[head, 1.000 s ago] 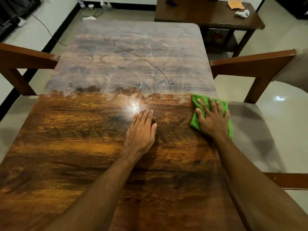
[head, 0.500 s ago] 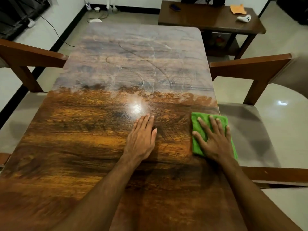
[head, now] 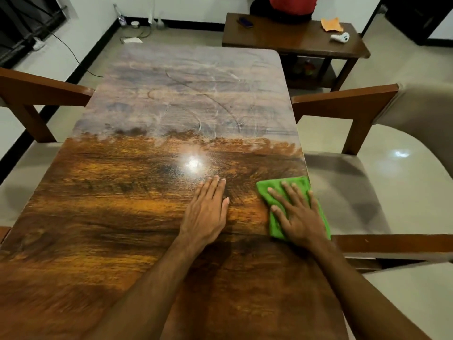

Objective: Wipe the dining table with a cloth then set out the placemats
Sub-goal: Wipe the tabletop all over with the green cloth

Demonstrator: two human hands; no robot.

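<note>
- Two bare hands are laid flat on the dining table, neither curled around anything.
- The right hand is spread open, palm down, with its fingers splayed over a green cloth; the cloth is pressed to the table, not pinched or gripped.
- The cloth is seen as soft, fuzzy and folded into a rough rectangle, lying at the table's right edge.
- The left hand is rested open and empty on bare wood just left of the cloth, fingers held together.
- The table's near half is shown glossy, orange-brown and strongly grained, with a bright light spot beyond the left hand.
- The table's far half is dulled by a grey, hazy film marked with curved streaks; its far corners are rounded.
- Wooden chairs with pale cushioned seats are set along both long sides of the table.
</note>
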